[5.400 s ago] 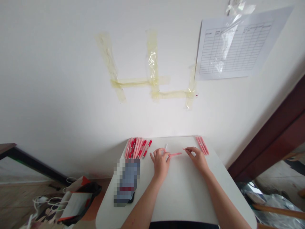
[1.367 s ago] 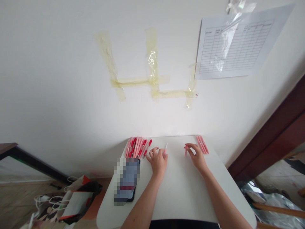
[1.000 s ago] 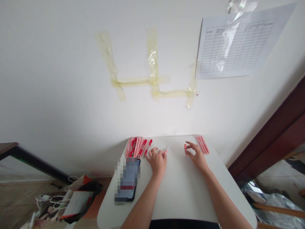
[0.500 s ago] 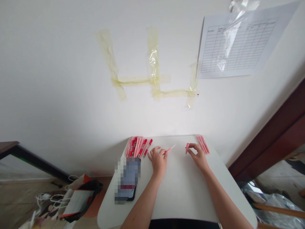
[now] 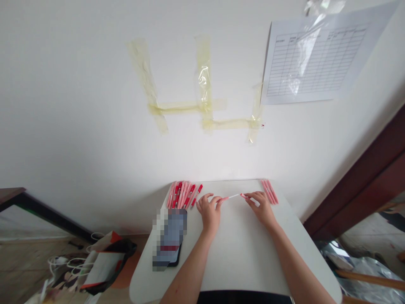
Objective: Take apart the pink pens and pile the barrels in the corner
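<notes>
My left hand (image 5: 210, 210) pinches a thin pink-and-white pen refill (image 5: 230, 197) that points right. My right hand (image 5: 261, 207) pinches a pink pen barrel (image 5: 245, 196) whose left end meets the refill's tip. Both hands hover over the far part of a small white table (image 5: 240, 253). A pile of red and pink pens (image 5: 183, 195) lies by my left hand at the table's far left corner. Several pink barrels (image 5: 269, 192) lie by my right hand at the far right corner.
A phone (image 5: 170, 237) lies on the table's left edge. The table stands against a white wall with yellowed tape strips (image 5: 202, 84) and a printed sheet (image 5: 313, 59). Bags and cables (image 5: 91, 266) lie on the floor at left; a dark wooden frame (image 5: 363, 177) stands at right.
My left hand turned the refill from pointing up to pointing right. My right hand swung its pink barrel level and brought it leftwards until its end met the refill's tip.
</notes>
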Demonstrator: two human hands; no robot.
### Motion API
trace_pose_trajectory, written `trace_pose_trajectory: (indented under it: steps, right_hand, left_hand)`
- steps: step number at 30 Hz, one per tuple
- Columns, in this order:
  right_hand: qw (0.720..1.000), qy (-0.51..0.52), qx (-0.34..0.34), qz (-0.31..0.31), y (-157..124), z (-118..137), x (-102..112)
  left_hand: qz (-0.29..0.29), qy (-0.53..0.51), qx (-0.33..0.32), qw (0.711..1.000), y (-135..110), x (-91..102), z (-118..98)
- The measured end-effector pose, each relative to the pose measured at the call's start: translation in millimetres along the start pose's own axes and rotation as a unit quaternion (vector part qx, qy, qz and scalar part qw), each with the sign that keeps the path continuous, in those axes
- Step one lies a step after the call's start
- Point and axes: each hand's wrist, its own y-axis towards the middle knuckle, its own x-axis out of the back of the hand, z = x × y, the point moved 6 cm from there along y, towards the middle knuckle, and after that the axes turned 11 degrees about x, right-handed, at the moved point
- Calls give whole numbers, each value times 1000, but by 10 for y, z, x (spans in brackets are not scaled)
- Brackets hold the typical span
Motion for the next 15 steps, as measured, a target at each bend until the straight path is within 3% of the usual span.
trace_pose_trajectory:
  steps: [15]
  right_hand:
    - [998,-54,43,13,-26,46,-26]
  left_hand:
    - [-6,0,-23,1000,-8,0,-10]
